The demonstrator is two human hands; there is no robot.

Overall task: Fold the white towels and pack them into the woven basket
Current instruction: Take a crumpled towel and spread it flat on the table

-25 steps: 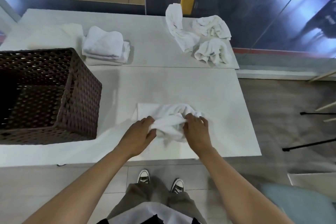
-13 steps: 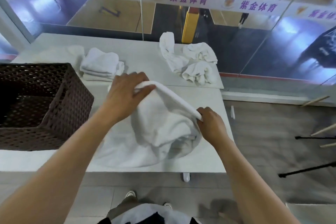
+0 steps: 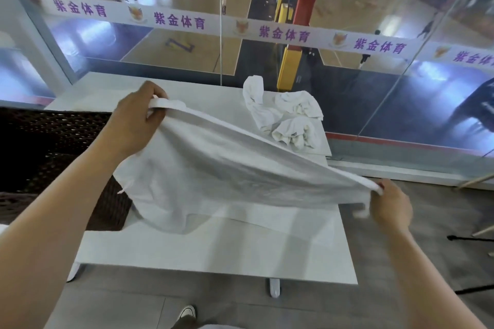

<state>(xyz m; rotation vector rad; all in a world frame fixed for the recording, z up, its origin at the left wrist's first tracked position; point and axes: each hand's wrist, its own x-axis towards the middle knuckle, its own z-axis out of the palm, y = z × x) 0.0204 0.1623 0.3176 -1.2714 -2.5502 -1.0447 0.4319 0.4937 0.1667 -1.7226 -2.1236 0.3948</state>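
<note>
Two hands share one white towel (image 3: 227, 176) above the table (image 3: 213, 256), each at a corner of the same long edge. The left hand (image 3: 136, 120) is raised near the far side with its fingers curled round the hem. The right hand (image 3: 390, 208) sits lower, out past the table's right edge, pinching its corner between thumb and curled fingers. The edge between them runs taut but slanted, and the cloth sags below it, its lowest fold seeming to brush the tabletop, though I cannot be sure. The woven basket (image 3: 53, 141) stands at the left, partly hidden by the left forearm and the hanging cloth. A heap of crumpled towels (image 3: 288, 117) waits at the far right of the table, well apart from it. To my eye this is the spreading-out before the first fold. It would go best with the hands brought level — the slant invites a crooked crease — and the towel laid flat on the bare tabletop, clear of the basket's rim, before corner meets corner.
</note>
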